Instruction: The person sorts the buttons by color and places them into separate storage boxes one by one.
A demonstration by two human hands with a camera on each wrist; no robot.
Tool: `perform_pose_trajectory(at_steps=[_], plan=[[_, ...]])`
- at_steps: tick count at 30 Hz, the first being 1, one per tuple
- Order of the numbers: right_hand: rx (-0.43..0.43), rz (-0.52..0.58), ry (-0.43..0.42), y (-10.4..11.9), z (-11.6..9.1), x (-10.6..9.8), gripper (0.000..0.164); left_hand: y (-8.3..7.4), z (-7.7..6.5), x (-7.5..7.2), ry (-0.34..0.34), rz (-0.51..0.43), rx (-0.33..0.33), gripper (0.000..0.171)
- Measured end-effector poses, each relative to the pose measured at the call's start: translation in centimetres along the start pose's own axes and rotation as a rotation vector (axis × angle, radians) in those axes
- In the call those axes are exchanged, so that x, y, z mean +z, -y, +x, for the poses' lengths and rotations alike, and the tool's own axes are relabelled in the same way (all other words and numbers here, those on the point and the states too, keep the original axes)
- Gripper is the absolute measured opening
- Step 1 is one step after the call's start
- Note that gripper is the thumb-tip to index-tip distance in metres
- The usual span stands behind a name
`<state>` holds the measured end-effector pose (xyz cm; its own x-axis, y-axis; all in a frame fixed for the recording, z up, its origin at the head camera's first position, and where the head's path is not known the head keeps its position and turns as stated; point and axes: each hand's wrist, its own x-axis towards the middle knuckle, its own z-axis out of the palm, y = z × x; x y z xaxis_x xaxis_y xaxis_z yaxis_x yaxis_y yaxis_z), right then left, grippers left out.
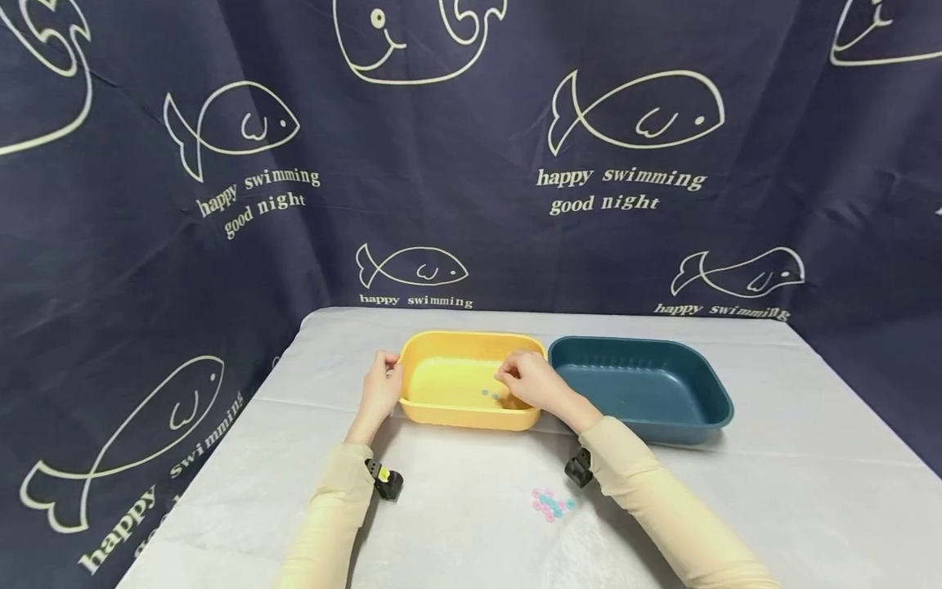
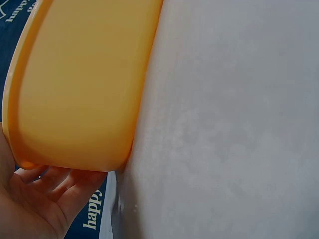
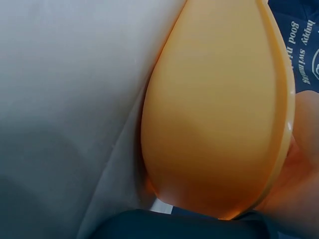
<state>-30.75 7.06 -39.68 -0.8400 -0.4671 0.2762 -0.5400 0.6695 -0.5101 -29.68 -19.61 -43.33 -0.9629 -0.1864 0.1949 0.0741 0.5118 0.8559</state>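
Note:
A yellow plastic basin [image 1: 456, 415] stands on the table. My left hand [image 1: 384, 383] holds its left end; in the left wrist view the fingers [image 2: 79, 191] lie against the outside of the end wall. Over the basin's right end reaches my right hand [image 1: 533, 380], its fingers bent inside the rim. Whether a small piece sits between those fingertips is hidden, and in the right wrist view the wall covers them. Near them, small bluish pieces [image 1: 485, 393] lie on the basin floor. Pink and blue small pieces [image 1: 549, 502] form a loose cluster on the table in front.
A dark teal basin [image 1: 640, 393] stands close against the yellow basin's right end. A pale cloth [image 1: 456, 507] covers the table. Behind and to the left hangs a navy curtain [image 1: 486, 221] with fish drawings.

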Motion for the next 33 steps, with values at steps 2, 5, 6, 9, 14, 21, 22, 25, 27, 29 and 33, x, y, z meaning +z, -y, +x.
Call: perform_pose_trajectory(at_steps=[2, 5, 6, 9, 14, 21, 22, 25, 27, 29, 33], plan=[[-0.017, 0.001, -0.010, 0.0, -0.3, -0.2, 0.012, -0.1, 0.0, 0.0, 0.004, -0.006, -0.001, 0.024], [-0.036, 0.020, -0.016, 0.2, -0.7, -0.5, 0.013, -0.2, -0.1, -0.1, 0.005, -0.012, -0.001, 0.024], [-0.040, 0.029, -0.018, 0.3, -0.9, -0.7, 0.012, -0.2, -0.1, -0.1, 0.006, -0.012, -0.001, 0.024], [-0.054, 0.052, -0.035, 0.5, -1.4, -1.0, 0.011, -0.2, -0.1, -0.1, 0.005, 0.001, 0.010, 0.024], [-0.088, 0.070, -0.072, 0.6, -2.1, -1.4, 0.008, -0.1, 0.0, -0.1, 0.003, 0.009, 0.005, 0.024], [-0.109, 0.075, -0.087, 0.6, -3.2, -2.2, 0.010, -0.2, 0.0, 0.0, 0.002, 0.005, 0.010, 0.023], [-0.111, 0.075, -0.090, 0.6, -3.4, -2.3, 0.010, -0.3, 0.0, 0.0, 0.003, 0.007, 0.010, 0.023], [-0.117, 0.081, -0.097, 0.6, -4.0, -2.6, 0.011, -0.3, -0.1, -0.1, 0.002, 0.022, 0.018, 0.022], [-0.121, 0.084, -0.100, 0.5, -4.4, -2.8, 0.011, -0.3, -0.1, -0.1, 0.001, 0.026, 0.021, 0.022], [-0.126, 0.092, -0.103, 0.4, -4.9, -2.9, 0.010, -0.3, -0.1, 0.0, 0.000, 0.026, 0.022, 0.022], [-0.133, 0.101, -0.120, 0.2, -5.5, -3.1, 0.009, -0.3, -0.1, 0.0, 0.000, 0.022, 0.017, 0.021]])
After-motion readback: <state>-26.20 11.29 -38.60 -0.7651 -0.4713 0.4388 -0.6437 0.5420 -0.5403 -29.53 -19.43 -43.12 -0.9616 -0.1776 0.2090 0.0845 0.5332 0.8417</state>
